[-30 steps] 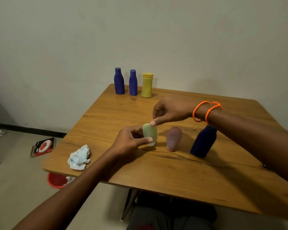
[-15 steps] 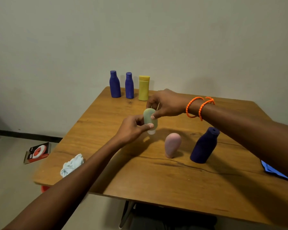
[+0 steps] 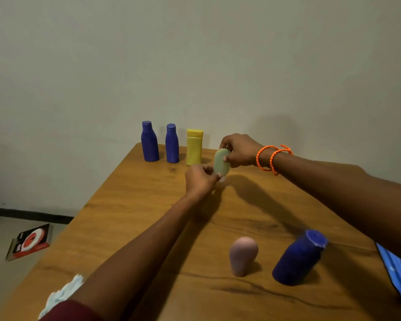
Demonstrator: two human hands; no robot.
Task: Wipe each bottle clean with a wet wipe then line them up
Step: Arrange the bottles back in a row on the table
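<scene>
Hands: left hand [image 3: 200,181] pinches the lower end of a pale green bottle [image 3: 221,162]; right hand [image 3: 240,150], beaded orange bracelets [image 3: 273,157] at the wrist, grips its rounded top.
Green bottle: smooth, oval, held just above the table's far edge, beside the row.
Row: two matte blue bottles [image 3: 160,142] and a squared yellow bottle [image 3: 194,147], upright against the wall.
Foreground: rounded pink bottle [image 3: 243,256] and squat blue bottle [image 3: 299,258] on the grained wooden table [image 3: 137,228].
Wipe: crumpled white wipe [image 3: 60,295] at the near left edge.
</scene>
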